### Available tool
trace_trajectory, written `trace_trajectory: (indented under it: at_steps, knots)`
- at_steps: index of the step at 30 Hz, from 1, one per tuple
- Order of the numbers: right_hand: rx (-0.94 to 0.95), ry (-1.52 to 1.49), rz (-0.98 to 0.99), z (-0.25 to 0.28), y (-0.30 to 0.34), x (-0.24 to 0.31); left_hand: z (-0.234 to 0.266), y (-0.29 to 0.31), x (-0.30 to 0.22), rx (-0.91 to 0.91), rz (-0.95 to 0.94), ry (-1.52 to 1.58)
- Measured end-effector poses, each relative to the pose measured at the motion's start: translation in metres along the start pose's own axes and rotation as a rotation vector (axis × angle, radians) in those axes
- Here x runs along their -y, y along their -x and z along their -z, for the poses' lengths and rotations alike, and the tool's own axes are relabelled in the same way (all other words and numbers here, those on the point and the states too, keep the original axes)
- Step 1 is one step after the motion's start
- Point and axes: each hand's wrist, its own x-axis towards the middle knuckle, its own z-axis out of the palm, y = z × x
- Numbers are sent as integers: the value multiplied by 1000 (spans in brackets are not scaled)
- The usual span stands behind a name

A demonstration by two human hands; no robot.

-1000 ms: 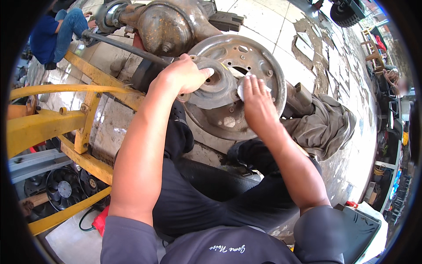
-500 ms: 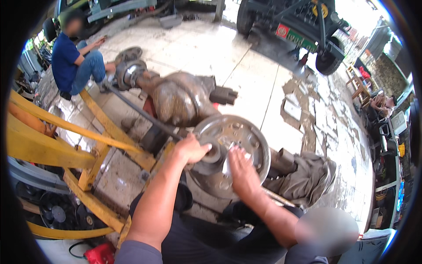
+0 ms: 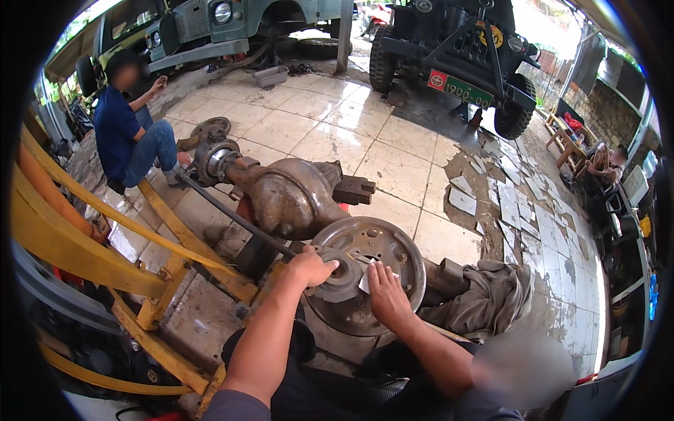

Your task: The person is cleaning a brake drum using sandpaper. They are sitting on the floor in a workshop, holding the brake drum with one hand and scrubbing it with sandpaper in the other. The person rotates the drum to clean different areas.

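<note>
My left hand (image 3: 312, 268) is closed on the rim of a round, grey-brown metal flange (image 3: 335, 281), its thumb lying over the raised hub. A long dark shaft (image 3: 235, 219) runs from behind that hand toward the upper left. On the flange's right side, my right hand (image 3: 390, 295) presses a small white sheet (image 3: 364, 283), paper or cloth, under straight fingers held together. Beneath the flange sits a large round metal plate (image 3: 407, 256) with holes, at the near end of a rusty axle housing (image 3: 291, 196).
A yellow steel frame (image 3: 84, 249) stands close on my left. Grey cloth (image 3: 491, 295) lies right of the plate. A person in blue (image 3: 116, 130) sits at the far left, holding a small object. Broken tiles (image 3: 509, 203) cover the right floor; a dark vehicle (image 3: 449, 56) stands beyond.
The view has tilted, showing more of the vehicles at the back. Both hands keep their places on the flange and white sheet. The seated person's raised hand is higher.
</note>
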Motion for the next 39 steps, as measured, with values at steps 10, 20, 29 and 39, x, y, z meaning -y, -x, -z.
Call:
trace_trajectory:
  at_steps: [10,20,29,39]
  knots:
    - [-2,-25,95,11,8,0,1,4,-6,10,-63,-58]
    - [-25,-56,91,12,7,9,-7,-17,11,28,-82,13]
    - [20,-71,46,8,6,1,-5,-2,4,-18,-97,-1]
    - [-13,-163,116,25,12,10,2,3,3,65,-76,50]
